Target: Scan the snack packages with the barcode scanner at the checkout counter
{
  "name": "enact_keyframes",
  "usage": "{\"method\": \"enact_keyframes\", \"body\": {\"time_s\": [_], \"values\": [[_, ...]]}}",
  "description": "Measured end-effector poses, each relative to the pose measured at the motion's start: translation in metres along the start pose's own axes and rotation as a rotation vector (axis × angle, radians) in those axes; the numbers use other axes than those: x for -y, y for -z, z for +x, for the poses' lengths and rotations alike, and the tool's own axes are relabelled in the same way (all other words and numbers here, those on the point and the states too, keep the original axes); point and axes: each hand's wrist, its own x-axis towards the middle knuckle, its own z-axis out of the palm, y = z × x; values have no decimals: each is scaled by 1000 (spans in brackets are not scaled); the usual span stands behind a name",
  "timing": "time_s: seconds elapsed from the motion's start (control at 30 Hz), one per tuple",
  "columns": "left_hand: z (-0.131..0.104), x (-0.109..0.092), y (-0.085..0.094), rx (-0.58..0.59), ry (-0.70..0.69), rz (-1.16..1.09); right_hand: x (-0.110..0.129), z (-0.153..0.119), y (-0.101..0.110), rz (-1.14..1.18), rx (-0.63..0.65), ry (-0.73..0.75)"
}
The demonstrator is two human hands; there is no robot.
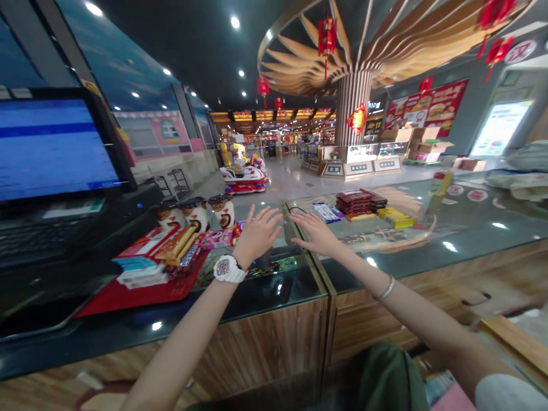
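My left hand [258,235], with a white watch [230,269] at the wrist, is held over the glass counter with its fingers spread and nothing in it. Beside it on the left lie a pink packet [217,238] and a row of printed paper cups with dark lids [221,211]. My right hand [315,233] is also open and bare, palm down, near the seam between two counter sections. Past its fingertips lie a blue-and-white packet [326,212] and a stack of dark brown packets [358,202]. A yellow box [396,217] sits to their right.
A monitor [55,145] and a keyboard [29,245] stand at the left. Red and white boxes [145,251] and golden-brown packs [177,246] rest on a red mat [141,298]. Wooden drawers [274,348] front the counter. A kiddie ride [243,174] stands beyond it.
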Motion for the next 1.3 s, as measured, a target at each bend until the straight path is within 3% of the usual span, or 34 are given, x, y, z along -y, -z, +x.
{"method": "enact_keyframes", "body": {"time_s": [0.23,0.47,0.7,1.0,1.3], "values": [[-21,59,-4,-9,191,-14,17,45,-33,20,34,44],[-30,92,-37,33,335,-119,15,83,-73,-1,98,11],[-44,98,-56,141,321,-5,6,91,-106,-15,179,-64],[-49,99,-71,277,349,68,6,86,-115,16,260,-81],[-52,96,-70,169,326,2,8,83,-112,27,226,-60]]}}
